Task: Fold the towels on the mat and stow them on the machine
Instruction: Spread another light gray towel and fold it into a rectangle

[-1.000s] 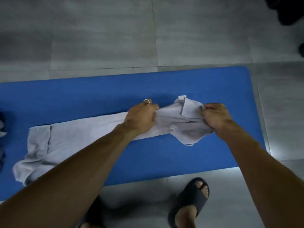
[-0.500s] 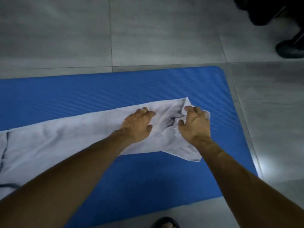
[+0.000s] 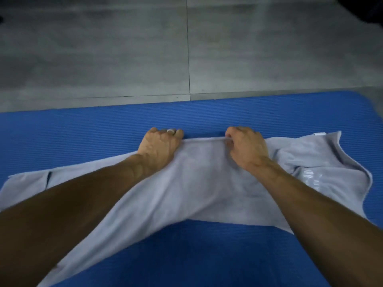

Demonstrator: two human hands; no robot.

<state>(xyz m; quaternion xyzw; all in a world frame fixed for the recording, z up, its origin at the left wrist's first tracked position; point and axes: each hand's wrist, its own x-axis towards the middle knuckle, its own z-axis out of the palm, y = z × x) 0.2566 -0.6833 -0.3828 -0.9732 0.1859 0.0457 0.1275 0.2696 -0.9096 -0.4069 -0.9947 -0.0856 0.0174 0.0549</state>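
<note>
Towel (image 3: 199, 183), pale grey, lies spread across the blue mat (image 3: 83, 131), long axis running left to right, near edge bowed up over the mat in the middle. Its far edge is pulled straight between the two hands. Left hand (image 3: 159, 148) sits at the far edge, fingers curled over and gripping the hem, a ring (image 3: 171, 131) showing on one finger. Right hand (image 3: 246, 150) is just beside it to the right, fingers curled under, pinching the same far edge. Both forearms reach out over the cloth. Right end of the towel is rumpled, with a fold standing up and a small white tag (image 3: 319, 133) at the far right corner. Left end lies flatter, with a small slit-like fold (image 3: 48, 180) near the left forearm. Mat rests on grey tiled floor (image 3: 124, 48), its far edge running parallel to a tile seam. A dark shape (image 3: 364, 5) sits at the top right corner, too dim to tell what it is.
</note>
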